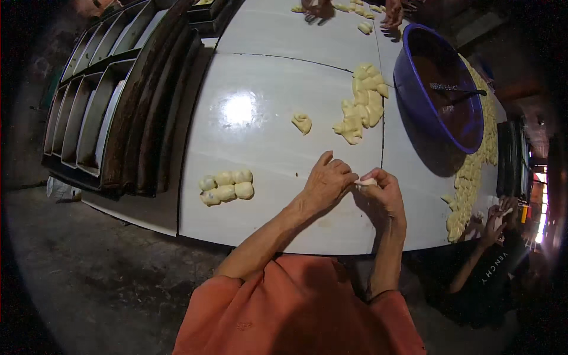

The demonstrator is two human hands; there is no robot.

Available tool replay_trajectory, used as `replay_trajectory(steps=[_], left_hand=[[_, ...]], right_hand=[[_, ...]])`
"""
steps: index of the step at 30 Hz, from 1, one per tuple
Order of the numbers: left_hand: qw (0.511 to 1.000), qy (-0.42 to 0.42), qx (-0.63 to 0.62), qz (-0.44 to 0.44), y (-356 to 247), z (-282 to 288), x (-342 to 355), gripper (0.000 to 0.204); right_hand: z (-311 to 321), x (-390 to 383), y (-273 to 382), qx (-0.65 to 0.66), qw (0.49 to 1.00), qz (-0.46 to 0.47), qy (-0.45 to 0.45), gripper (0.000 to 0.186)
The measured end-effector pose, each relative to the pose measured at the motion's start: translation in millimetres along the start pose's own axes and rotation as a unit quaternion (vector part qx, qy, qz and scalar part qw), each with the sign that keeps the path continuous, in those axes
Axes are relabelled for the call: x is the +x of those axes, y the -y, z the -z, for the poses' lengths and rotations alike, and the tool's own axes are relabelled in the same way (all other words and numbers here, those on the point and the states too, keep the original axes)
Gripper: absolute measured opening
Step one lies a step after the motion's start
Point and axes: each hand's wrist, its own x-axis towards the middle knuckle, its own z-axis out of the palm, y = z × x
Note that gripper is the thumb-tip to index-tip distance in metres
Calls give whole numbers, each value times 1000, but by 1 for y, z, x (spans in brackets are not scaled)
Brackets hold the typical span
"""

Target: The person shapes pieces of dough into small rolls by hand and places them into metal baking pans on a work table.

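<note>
A small piece of pale dough (367, 182) is held above the white tabletop near its front edge. My right hand (387, 192) grips it between thumb and fingers. My left hand (329, 182), fingers curled, meets the dough's left end and pinches it. To the left of my hands, several round dough balls (225, 187) sit pressed together in two rows. Beyond my hands lies a single flattened dough piece (302, 123). A cluster of cut dough pieces (365, 103) spreads to the right of that piece.
A purple basin (408, 77) of brown filling, with a dark-handled utensil (458, 89) in it, stands at right. Behind it runs a long band of dough pieces (467, 183). Stacked metal baking pans (97, 106) rise at left. Other people's hands (391, 15) work at the far side and right.
</note>
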Motion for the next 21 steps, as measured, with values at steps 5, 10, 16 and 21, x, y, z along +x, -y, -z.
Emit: replay_trajectory(steps=[5, 10, 16, 21], left_hand=[[997, -32, 74, 9, 5, -20, -7, 28], [998, -20, -7, 52, -9, 9, -3, 83], [889, 55, -385, 240, -32, 47, 22, 49], [867, 2, -423, 264, -21, 25, 13, 44]], right_hand=[[23, -14, -8, 263, 952, 128, 86, 20], [6, -10, 24, 243, 963, 112, -2, 44], [-1, -1, 0, 150, 985, 83, -26, 35], [-25, -1, 13, 28, 983, 84, -163, 25]])
